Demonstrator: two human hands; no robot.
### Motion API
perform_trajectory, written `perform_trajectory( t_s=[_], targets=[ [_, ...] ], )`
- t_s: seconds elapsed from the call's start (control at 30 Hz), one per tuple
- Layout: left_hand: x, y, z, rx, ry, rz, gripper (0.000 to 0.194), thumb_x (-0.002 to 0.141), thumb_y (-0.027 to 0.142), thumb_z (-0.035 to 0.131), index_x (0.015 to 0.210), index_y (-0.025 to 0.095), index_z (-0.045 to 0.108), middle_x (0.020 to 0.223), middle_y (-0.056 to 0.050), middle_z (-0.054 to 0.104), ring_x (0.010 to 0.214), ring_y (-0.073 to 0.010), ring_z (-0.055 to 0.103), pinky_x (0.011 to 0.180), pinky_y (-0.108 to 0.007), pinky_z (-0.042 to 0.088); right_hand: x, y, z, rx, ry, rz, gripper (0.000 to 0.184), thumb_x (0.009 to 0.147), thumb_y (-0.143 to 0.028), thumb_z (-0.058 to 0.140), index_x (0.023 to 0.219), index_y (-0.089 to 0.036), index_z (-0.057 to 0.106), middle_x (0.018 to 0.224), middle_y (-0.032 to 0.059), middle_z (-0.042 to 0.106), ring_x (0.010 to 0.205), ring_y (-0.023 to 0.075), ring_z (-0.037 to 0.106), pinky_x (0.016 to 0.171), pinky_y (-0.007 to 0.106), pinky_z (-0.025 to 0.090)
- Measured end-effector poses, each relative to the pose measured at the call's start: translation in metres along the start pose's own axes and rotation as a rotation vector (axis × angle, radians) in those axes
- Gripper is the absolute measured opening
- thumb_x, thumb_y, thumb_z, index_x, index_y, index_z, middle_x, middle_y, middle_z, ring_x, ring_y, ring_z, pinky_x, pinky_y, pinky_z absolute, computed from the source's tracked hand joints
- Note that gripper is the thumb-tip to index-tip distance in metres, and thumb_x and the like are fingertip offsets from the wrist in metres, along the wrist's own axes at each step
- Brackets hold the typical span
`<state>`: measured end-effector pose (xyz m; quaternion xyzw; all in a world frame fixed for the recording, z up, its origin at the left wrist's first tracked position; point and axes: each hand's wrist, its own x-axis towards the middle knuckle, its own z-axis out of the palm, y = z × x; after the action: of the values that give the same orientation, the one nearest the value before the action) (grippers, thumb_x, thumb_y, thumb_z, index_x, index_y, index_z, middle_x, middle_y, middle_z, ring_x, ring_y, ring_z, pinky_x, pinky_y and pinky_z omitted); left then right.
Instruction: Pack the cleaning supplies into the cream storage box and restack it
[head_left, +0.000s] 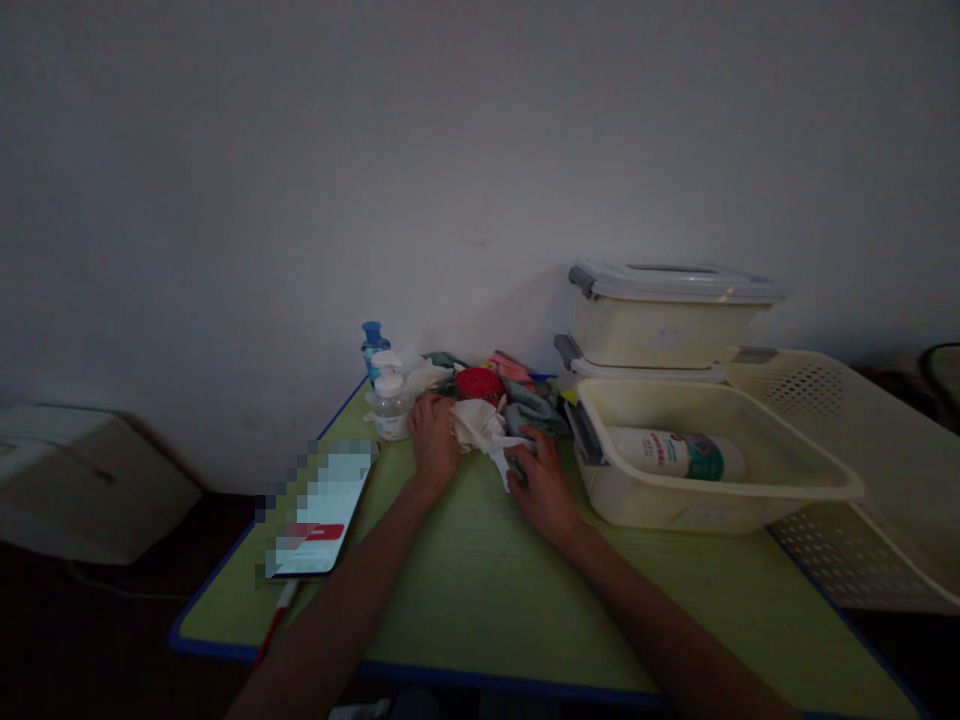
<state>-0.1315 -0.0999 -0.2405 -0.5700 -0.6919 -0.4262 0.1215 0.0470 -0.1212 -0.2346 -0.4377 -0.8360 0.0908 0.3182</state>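
Note:
A crumpled white cloth (478, 424) with a loose strip hanging toward me lies between my two hands on the green table. At its left edge, my left hand (435, 440) has curled fingers closed on the fabric, partly hiding it. My right hand (544, 485) grips the strip on the right side between bent fingers and thumb. Just behind the cloth are a red round item (480, 384) and a grey-green cloth (534, 408), within a heap of mixed fabrics. A clear pump bottle (391, 408) stands directly left of my left hand.
A lit phone (322, 510) with a red-and-white cable lies left. Behind the pump bottle stands a blue bottle (373, 345). On the right, an open cream bin (675, 505) holds a white-and-green bottle (671, 453); lidded boxes (660, 330) and a perforated basket (870, 430) stand beyond.

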Motion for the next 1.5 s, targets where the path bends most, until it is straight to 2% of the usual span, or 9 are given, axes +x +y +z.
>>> perform_trajectory(
  t_s=[0.3,0.47,0.57,0.73,0.9,1.03,1.2,1.3,1.5],
  targets=[
    [-0.001,0.001,-0.001,0.138,-0.186,0.0,0.039,0.072,0.002,0.041,0.102,0.018,0.06,0.115,-0.012,0.052,0.113,-0.028,0.04,0.093,-0.045,0.035,0.004,0.001,0.001,-0.007,-0.082,-0.039,0.02,0.072,-0.008,0.053,0.088,-0.016,0.061,0.099,0.0087,0.059,0.105,0.0222,0.045,0.094,0.036,0.035],
    [-0.003,0.001,0.0,0.17,-0.303,0.018,0.04,0.071,0.003,0.042,0.103,0.018,0.06,0.12,-0.012,0.051,0.117,-0.0287,0.038,0.095,-0.046,0.033,0.005,0.001,0.001,0.026,-0.121,-0.078,0.015,0.073,-0.005,0.052,0.078,-0.016,0.061,0.083,0.0054,0.061,0.089,0.0196,0.05,0.083,0.033,0.039],
    [-0.004,-0.001,0.002,0.102,-0.252,0.013,0.045,0.066,0.001,0.042,0.104,0.018,0.058,0.123,-0.012,0.049,0.121,-0.0288,0.036,0.098,-0.047,0.031,0.004,-0.001,0.001,0.045,-0.13,-0.085,0.015,0.075,-0.005,0.05,0.078,-0.016,0.06,0.082,0.005,0.06,0.084,0.0183,0.05,0.077,0.03,0.04],
    [-0.002,-0.002,0.008,-0.173,-0.034,0.0,0.062,0.058,-0.003,0.037,0.118,0.013,0.043,0.124,-0.014,0.046,0.122,-0.0265,0.036,0.1,-0.046,0.031,0.002,-0.003,0.0,0.03,-0.135,-0.094,0.014,0.078,-0.008,0.049,0.084,-0.015,0.059,0.088,0.0063,0.057,0.087,0.018,0.05,0.077,0.03,0.04],
    [-0.004,-0.003,0.007,-0.424,0.135,0.142,0.068,0.055,0.0,0.036,0.121,0.016,0.038,0.128,-0.012,0.042,0.124,-0.0228,0.035,0.105,-0.043,0.027,0.0,-0.001,0.001,0.037,-0.128,-0.129,0.016,0.079,-0.009,0.048,0.091,-0.015,0.057,0.091,0.0069,0.055,0.089,0.0182,0.05,0.079,0.031,0.041],
    [-0.002,0.005,-0.001,-0.441,0.16,0.258,0.06,0.064,0.007,0.041,0.123,0.015,0.035,0.129,-0.014,0.04,0.125,-0.0241,0.035,0.105,-0.044,0.026,-0.001,-0.001,0.002,0.036,-0.131,-0.139,0.013,0.078,-0.007,0.047,0.086,-0.015,0.054,0.091,0.0071,0.052,0.087,0.0185,0.049,0.077,0.031,0.042],
    [0.036,0.026,-0.008,-0.407,0.202,0.172,0.049,0.075,0.018,0.042,0.123,0.012,0.036,0.127,-0.017,0.042,0.123,-0.025,0.036,0.104,-0.045,0.027,-0.003,-0.002,0.001,0.021,-0.136,-0.111,0.013,0.075,-0.008,0.047,0.085,-0.017,0.048,0.091,0.0072,0.05,0.084,0.0192,0.047,0.073,0.031,0.042],
    [0.069,0.044,-0.008,-0.28,0.043,0.165,0.046,0.077,0.02,0.042,0.121,0.011,0.039,0.125,-0.017,0.045,0.12,-0.0252,0.04,0.102,-0.043,0.03,-0.003,-0.003,0.0,0.021,-0.177,-0.154,0.012,0.076,-0.01,0.048,0.086,-0.016,0.05,0.092,0.0076,0.051,0.087,0.0197,0.047,0.076,0.032,0.042],
    [0.096,0.07,0.01,0.26,-0.533,0.296,0.056,0.084,0.044,0.036,0.131,0.013,0.031,0.124,-0.018,0.049,0.112,-0.0322,0.048,0.092,-0.05,0.037,-0.003,-0.006,-0.004,-0.045,-0.291,-0.265,0.014,0.08,-0.015,0.048,0.092,-0.015,0.054,0.097,0.0075,0.056,0.093,0.0214,0.045,0.083,0.035,0.039]
  ],
)
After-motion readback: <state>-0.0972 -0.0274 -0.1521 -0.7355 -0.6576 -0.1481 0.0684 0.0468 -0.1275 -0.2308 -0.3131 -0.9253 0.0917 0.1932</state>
